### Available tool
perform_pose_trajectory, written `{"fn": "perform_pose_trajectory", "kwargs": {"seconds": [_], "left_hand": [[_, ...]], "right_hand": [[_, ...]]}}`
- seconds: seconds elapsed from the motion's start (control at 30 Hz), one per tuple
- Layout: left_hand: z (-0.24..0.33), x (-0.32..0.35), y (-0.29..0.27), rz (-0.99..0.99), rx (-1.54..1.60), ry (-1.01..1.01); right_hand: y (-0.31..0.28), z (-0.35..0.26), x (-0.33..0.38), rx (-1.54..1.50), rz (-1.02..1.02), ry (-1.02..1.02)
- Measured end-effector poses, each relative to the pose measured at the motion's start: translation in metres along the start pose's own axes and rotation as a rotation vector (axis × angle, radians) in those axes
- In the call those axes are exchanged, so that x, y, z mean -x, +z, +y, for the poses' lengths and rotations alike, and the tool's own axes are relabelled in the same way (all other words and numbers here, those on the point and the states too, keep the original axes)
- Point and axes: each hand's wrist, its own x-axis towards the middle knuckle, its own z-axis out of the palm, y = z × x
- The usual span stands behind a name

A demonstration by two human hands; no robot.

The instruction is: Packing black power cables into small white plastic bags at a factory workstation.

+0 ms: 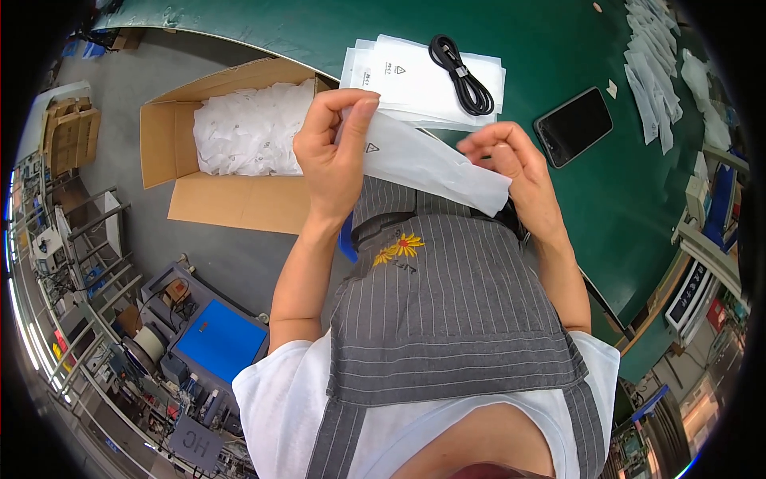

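My left hand [335, 148] pinches one end of a long, translucent white plastic bag [423, 164] between thumb and fingers. The bag slants down to the right in front of my apron and carries a small printed triangle. At its other end is my right hand [515, 172], fingers bent and partly blurred. Whether those fingers grip the bag, I cannot tell. Beyond my hands, a stack of flat white bags [391, 76] lies on the green table [550, 48]. A coiled black cable [471, 84], bound with a light tie, rests on the stack's right side.
An open cardboard box [171, 120] full of white bagged items [251, 128] stands left of the table. On the table's right side are a black smartphone [573, 126] and more white bags [650, 80]. A cart with a blue top [219, 339] is at the lower left.
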Motion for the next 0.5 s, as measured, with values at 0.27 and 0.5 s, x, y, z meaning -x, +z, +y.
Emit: {"fn": "perform_pose_trajectory", "kwargs": {"seconds": [0.27,0.5], "left_hand": [[-0.009,0.000,0.009,0.125,-0.151,0.166],[-0.014,0.003,0.006,-0.080,0.315,-0.441]], "right_hand": [[0.007,-0.014,0.001,-0.011,-0.037,0.076],[0.013,-0.005,-0.007,0.232,0.292,-0.126]]}}
